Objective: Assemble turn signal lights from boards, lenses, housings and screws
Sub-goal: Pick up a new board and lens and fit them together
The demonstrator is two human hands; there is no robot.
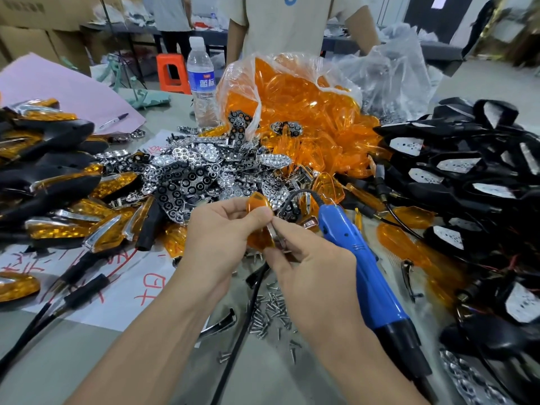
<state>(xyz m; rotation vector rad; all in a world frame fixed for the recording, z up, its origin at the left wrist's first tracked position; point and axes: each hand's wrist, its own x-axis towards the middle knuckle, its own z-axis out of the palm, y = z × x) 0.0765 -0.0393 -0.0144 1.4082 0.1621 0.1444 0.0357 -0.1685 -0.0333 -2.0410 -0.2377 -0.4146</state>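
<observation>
My left hand (225, 232) grips an orange lens (258, 220) above the table's middle. My right hand (309, 258) pinches a thin chrome trim piece (274, 232) against the lens's lower edge. A heap of chrome reflector boards (193, 176) lies just behind my hands. Orange lenses (295, 112) spill from a clear plastic bag beyond it. Black housings (455, 171) with white boards inside are piled on the right. Loose screws (271, 314) lie scattered on the table below my hands.
A blue electric screwdriver (362, 267) lies to the right of my right hand, its cord running across the table. Finished lights (58, 206) are stacked on the left. A water bottle (201, 83) stands behind the pile. A person stands across the table.
</observation>
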